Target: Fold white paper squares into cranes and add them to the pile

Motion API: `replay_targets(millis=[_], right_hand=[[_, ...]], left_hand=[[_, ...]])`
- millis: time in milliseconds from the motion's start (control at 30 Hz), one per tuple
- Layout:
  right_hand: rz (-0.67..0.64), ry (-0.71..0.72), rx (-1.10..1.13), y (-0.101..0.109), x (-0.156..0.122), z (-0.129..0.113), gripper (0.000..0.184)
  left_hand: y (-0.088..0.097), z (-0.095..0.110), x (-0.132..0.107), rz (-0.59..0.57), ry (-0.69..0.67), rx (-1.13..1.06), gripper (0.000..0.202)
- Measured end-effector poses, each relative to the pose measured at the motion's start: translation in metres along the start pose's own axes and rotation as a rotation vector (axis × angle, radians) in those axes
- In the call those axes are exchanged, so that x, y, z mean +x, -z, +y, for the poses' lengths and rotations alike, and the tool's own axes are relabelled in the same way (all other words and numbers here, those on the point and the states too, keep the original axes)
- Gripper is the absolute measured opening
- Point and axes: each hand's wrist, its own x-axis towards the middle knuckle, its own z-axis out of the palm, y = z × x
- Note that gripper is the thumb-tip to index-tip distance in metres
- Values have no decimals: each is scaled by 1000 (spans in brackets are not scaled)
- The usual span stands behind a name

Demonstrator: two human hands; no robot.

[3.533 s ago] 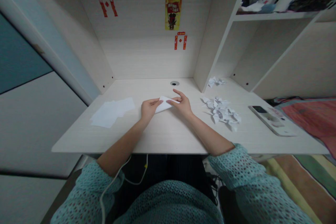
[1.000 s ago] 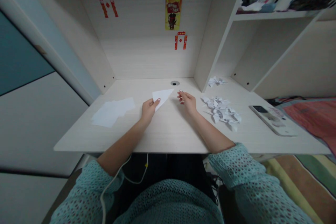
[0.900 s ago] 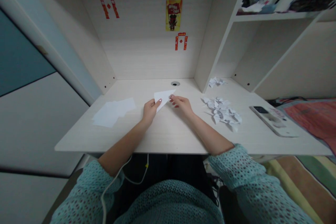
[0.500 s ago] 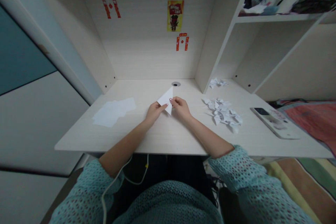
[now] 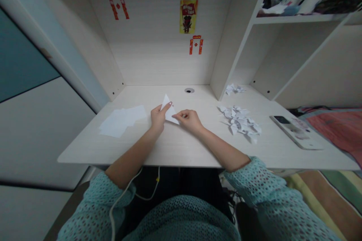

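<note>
A white sheet of paper folded into a triangle (image 5: pixel 169 112) is held a little above the desk, its point toward the back. My left hand (image 5: pixel 158 116) grips its left side, thumb on top and fingers behind it. At the lower right corner, my right hand (image 5: pixel 191 119) pinches the paper between thumb and fingertips. To the left lies a loose stack of flat white paper sheets (image 5: pixel 121 119). On the right is a pile of small folded white paper pieces (image 5: pixel 240 122).
A few more folded pieces (image 5: pixel 235 89) lie behind the pile, by the upright divider. A white phone-shaped case or box (image 5: pixel 295 131) rests at the desk's right. The desk (image 5: pixel 181 152) has a round cable hole (image 5: pixel 189 90) at the back. A white cable (image 5: pixel 124 192) hangs by my left arm.
The folded paper has moved left and turned, its point now leaning to the left. My left hand moved left with it; my right hand shifted down to the paper's lower right corner.
</note>
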Motion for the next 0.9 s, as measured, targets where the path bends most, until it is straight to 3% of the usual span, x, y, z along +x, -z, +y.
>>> replay_targets(millis=[333,633,900], right_hand=[[-49,-8,-14,3,0,-1,32],[6,59,-315,13,3,-3,34],[-9,34,-257,11,3,-3,37]], left_hand=[[8,2,13,140,-13,-138,39],[8,0,12,172,-44,-140,37],[10,-2,14,176,-30,-157,35]])
